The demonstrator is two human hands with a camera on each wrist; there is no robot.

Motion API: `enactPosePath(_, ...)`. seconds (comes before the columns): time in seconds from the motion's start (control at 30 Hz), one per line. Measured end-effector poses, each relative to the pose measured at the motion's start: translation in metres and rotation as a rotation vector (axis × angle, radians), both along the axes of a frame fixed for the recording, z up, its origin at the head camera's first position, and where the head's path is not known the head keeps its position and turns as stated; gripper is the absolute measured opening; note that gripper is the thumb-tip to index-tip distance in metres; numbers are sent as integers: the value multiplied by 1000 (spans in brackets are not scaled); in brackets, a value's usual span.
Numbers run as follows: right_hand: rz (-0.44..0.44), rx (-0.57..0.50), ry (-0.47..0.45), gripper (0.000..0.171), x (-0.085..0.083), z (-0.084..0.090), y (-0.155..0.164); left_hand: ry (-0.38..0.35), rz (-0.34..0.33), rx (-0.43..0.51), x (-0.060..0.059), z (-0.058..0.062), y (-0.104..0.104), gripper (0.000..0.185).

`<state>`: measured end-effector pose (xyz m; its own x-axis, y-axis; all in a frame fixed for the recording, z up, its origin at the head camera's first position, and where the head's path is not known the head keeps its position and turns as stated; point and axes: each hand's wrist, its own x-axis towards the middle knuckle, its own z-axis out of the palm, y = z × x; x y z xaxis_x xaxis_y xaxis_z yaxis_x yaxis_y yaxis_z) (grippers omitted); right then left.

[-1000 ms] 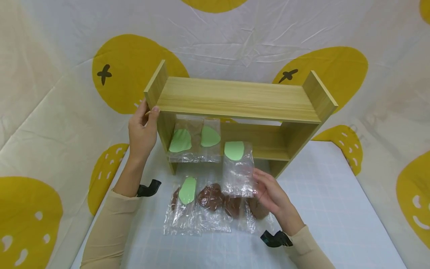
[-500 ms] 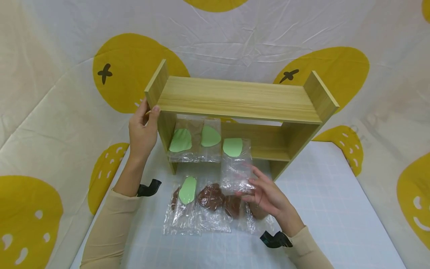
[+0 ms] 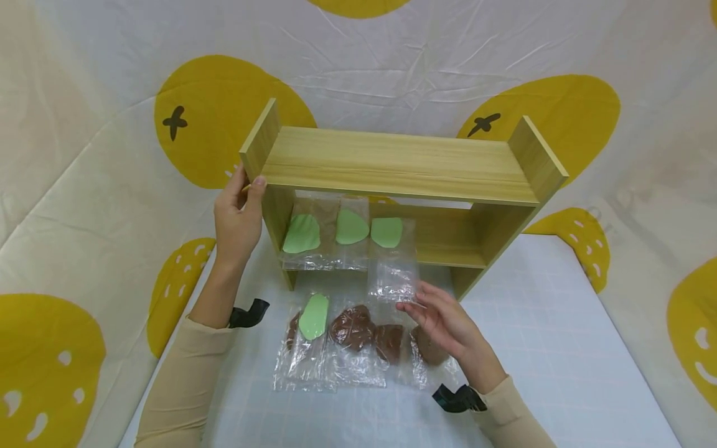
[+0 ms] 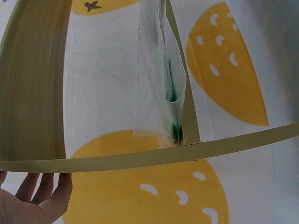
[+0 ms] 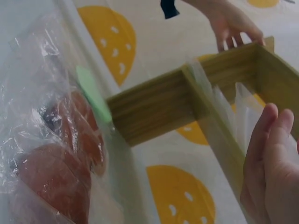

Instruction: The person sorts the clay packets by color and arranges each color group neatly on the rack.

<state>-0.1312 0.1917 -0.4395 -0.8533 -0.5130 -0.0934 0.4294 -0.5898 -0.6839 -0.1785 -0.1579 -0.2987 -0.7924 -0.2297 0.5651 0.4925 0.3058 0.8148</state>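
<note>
Now the clear bag (image 3: 393,261) leans inside the shelf (image 3: 403,165), farther in than before.

A creased white fabric backdrop (image 3: 392,68) printed with large yellow smiling blobs surrounds a pale grid-patterned table surface (image 3: 538,348).

I am seeing the right hand (image 5: 273,168) running off the right wrist picture's edge, fingertips alone showing. The brown packets (image 5: 51,154) are blurring at close range there. The shelf (image 4: 32,88) is hiding most of the left hand (image 4: 35,198), so I cannot read its grip.
</note>
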Motion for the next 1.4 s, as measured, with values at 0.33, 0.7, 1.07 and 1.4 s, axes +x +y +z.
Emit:
enactPosePath(0.33,-15,-118,-2,27,-6,-2,0,1,3,7,3,1,1,42)
enactPosePath(0.7,-85,-187,-107,26,-14,-3,-8,0,4,14,2,1,1,42)
enactPosePath(1.07,-136,-211,-189,24,-22,-4,-13,18,-10,20,1,0,0,41)
enactPosePath(1.4,-176,-196,-207,21,-25,-6,-15,19,-11,13,0,-1,0,42)
